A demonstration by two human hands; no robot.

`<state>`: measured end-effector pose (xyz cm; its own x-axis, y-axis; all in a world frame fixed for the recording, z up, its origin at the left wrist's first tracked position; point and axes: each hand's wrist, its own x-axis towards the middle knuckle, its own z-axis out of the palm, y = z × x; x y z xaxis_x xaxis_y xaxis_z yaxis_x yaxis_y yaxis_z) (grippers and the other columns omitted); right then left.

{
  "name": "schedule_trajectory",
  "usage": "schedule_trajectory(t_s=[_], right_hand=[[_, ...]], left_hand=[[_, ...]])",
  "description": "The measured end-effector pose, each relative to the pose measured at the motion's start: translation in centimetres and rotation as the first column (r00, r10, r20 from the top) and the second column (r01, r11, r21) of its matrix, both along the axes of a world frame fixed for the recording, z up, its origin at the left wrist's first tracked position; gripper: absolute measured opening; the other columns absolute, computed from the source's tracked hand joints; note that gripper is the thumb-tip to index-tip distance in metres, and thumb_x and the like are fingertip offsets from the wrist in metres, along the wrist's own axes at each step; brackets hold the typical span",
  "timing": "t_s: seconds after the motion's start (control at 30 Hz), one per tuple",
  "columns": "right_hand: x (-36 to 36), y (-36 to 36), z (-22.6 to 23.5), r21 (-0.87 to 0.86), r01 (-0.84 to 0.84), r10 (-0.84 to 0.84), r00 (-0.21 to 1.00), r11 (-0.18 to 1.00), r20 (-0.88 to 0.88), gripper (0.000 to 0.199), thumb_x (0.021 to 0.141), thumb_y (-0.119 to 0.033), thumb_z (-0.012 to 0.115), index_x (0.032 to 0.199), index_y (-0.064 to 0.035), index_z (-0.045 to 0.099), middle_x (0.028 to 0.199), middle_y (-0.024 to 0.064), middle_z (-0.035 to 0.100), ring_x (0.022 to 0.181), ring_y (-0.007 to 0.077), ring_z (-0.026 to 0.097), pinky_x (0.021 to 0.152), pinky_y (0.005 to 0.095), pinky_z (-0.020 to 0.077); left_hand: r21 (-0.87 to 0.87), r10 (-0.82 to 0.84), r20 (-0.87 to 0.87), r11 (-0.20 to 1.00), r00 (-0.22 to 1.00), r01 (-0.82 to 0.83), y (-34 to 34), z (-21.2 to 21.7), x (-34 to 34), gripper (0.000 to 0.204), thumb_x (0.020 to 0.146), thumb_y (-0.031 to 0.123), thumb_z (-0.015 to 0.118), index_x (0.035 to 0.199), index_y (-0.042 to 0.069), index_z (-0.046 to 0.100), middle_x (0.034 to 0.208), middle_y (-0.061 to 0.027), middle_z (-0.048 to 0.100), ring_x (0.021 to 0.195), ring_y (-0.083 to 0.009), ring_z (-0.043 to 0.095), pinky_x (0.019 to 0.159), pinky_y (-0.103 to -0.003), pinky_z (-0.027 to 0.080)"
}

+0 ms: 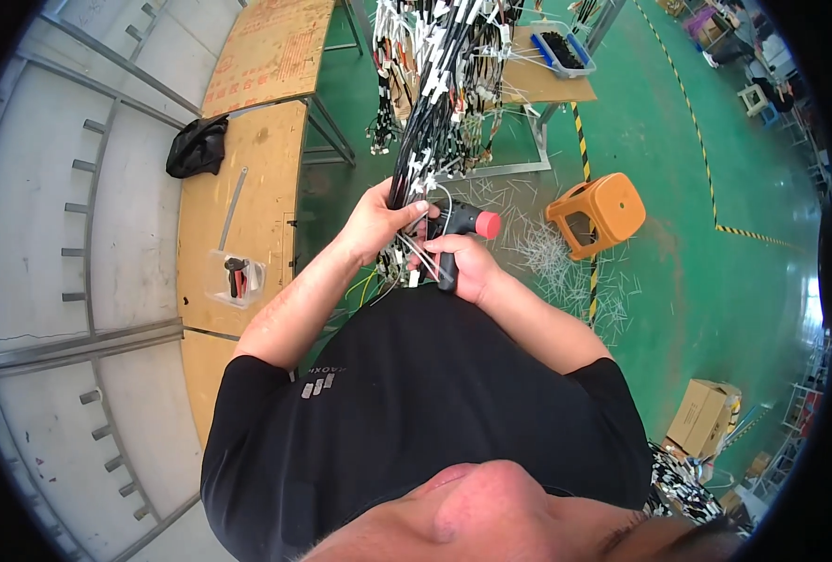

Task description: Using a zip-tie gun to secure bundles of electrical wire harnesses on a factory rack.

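A thick bundle of black cables point(419, 140) with many white connectors and tie tails hangs down in front of my body. My left hand point(384, 223) is closed around its lower part, thumb pressed across it. In my right hand point(469, 266) is a black cable tie gun point(451, 222) with a red knob at its end; my fingers wrap its grip. The gun's head lies against the bundle just right of my left hand. Pale cable tie tails stick out between the two hands. Loose connector ends hang below, partly hidden by the hands.
An orange plastic stool point(603, 214) stands to the right, beside scattered cut tie tails point(549, 258) on the green floor. Left, a wooden table point(266, 187) bears a black bag point(198, 147), a metal ruler point(235, 206) and a clear box point(237, 280) with a tool. A blue-rimmed tray point(580, 66) sits on the back table.
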<state>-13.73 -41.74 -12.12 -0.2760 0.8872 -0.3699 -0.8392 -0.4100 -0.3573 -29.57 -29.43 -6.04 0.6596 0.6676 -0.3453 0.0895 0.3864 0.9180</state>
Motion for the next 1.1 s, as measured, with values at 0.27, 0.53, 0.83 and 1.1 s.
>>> schedule_trajectory(t_s=[0.27,0.53,0.83,1.1], right_hand=[[3.7,-2.7,-0.8,0.170,0.201,-0.235,0.949,0.965,0.210,0.053,0.086,0.001,0.074,0.136,-0.0037,0.059,0.129,0.0086,0.068,0.122,0.0231,0.065,0.105,0.0358,0.0512],[10.3,-2.9,6.9,0.480,-0.481,-0.374,0.303,0.734,0.876,0.041,0.093,-0.012,0.074,0.131,0.0033,0.067,0.121,0.0126,0.072,0.108,0.0246,0.068,0.097,0.0388,0.0524],[10.2,-2.2,11.3,0.465,-0.657,-0.464,0.193,0.593,0.864,0.044,0.091,-0.013,0.075,0.130,0.0041,0.066,0.118,0.0171,0.071,0.104,0.0322,0.070,0.094,0.0389,0.0541],[9.0,-1.6,11.6,0.415,-0.668,-0.497,0.076,0.618,0.864,0.047,0.085,-0.006,0.075,0.130,0.0025,0.064,0.116,0.0171,0.070,0.103,0.0312,0.071,0.091,0.0364,0.0554]], left_hand=[[-0.167,0.119,0.052,0.980,0.992,-0.109,0.1,0.4,-1.6,0.009,0.096,0.012,0.079,0.097,0.004,0.074,0.081,-0.0029,0.074,0.065,-0.0094,0.066,0.061,-0.027,0.052],[-0.226,0.119,0.149,0.970,0.982,-0.083,-0.1,1.8,-3.2,0.005,0.091,0.006,0.075,0.090,0.002,0.073,0.084,-0.0070,0.075,0.061,-0.0109,0.063,0.060,-0.027,0.053],[-0.167,0.186,0.125,0.972,0.975,-0.164,-1.4,3.7,-3.6,0.002,0.089,0.004,0.074,0.089,0.002,0.073,0.081,-0.0063,0.074,0.061,-0.0111,0.063,0.061,-0.026,0.050],[-0.135,0.173,0.116,0.978,0.978,-0.157,-2.1,4.6,-3.6,0.004,0.090,0.003,0.076,0.089,0.002,0.072,0.081,-0.0051,0.073,0.061,-0.0091,0.062,0.059,-0.025,0.048]])
